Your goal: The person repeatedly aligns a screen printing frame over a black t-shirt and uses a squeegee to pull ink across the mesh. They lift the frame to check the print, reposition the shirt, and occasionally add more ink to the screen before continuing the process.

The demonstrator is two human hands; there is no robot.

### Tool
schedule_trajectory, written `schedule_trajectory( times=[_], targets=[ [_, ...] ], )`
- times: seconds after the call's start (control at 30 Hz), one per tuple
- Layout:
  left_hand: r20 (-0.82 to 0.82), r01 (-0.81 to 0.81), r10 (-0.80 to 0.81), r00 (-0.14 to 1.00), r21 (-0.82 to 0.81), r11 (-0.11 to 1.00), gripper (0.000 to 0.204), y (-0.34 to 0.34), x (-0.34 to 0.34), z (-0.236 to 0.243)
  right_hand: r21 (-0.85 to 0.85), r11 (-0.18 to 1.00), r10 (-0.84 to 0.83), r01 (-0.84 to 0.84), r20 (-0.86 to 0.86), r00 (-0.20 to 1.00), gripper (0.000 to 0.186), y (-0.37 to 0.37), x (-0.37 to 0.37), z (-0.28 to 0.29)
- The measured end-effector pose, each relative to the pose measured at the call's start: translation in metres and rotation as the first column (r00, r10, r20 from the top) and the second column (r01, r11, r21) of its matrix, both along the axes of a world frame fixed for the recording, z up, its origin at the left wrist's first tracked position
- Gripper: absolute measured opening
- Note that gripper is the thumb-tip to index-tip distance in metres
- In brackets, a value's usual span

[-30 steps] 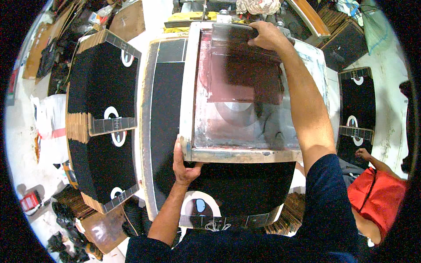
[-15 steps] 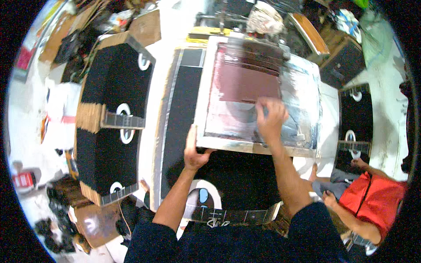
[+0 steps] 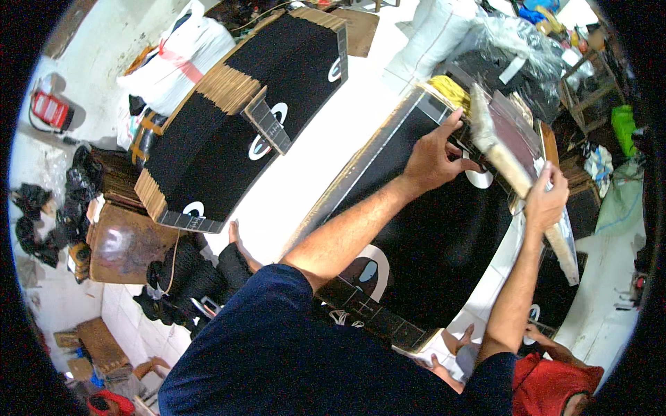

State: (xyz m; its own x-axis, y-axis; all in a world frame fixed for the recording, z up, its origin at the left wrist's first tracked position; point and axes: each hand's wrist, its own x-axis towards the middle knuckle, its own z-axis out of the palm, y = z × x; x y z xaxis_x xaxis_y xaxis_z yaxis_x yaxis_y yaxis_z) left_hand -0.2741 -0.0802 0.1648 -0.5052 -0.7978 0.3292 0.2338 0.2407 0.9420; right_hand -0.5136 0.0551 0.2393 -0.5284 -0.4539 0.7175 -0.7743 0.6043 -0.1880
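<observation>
My right hand [image 3: 547, 199] is closed on the near wooden edge of a screen-printing frame [image 3: 510, 166], which is lifted and tilted up off the black sheet. Dark maroon ink shows on its mesh. My left hand [image 3: 437, 158] is beside the frame's left edge, over the black sheet [image 3: 430, 236], with thumb and forefinger spread and nothing visible between them. White-ringed eye prints mark the sheet; one [image 3: 479, 177] lies partly under the raised frame, another [image 3: 371, 272] near my left forearm. A dark strip with pale lines [image 3: 368, 305] runs along the sheet's near edge.
To the left stands a stack of black printed sheets [image 3: 229, 132] with brown edges. A person in red [image 3: 555, 378] is at the lower right. Yellow material [image 3: 449, 93] and a white sack [image 3: 440, 35] are beyond the table. A brown chair [image 3: 132, 243] stands at left.
The printing frame has gone from lying flat to raised and tilted, over to the right. My right hand has taken its edge; my left has let go. The view has turned.
</observation>
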Motion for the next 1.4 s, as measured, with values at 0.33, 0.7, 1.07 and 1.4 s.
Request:
schedule_trajectory(
  times=[0.33, 0.7, 1.07, 1.4],
  targets=[
    [0.980, -0.397, 0.042, 0.192, 0.039, 0.917, 0.040, 0.025, 0.370, -0.340, 0.260, 0.964, -0.127, 0.064, 0.236, 0.963, 0.056, -0.060, -0.100, 0.120],
    [0.789, -0.604, 0.100, 0.606, 0.375, 0.703, 0.039, 0.211, 0.463, -0.407, 0.239, 0.971, -0.050, -0.007, 0.231, 0.972, 0.057, -0.071, -0.235, 0.139],
    [0.882, -0.667, 0.366, 0.296, -0.083, 0.740, 0.024, 0.230, 0.458, -0.380, 0.474, 0.880, 0.092, -0.034, -0.099, 0.991, 0.049, -0.074, -0.298, 0.151],
    [0.697, -0.587, 0.664, 0.270, -0.428, 0.687, 0.013, 0.151, 0.429, -0.282, 0.401, 0.913, -0.034, 0.070, -0.095, 0.995, 0.051, -0.083, -0.303, 0.144]
  ],
)
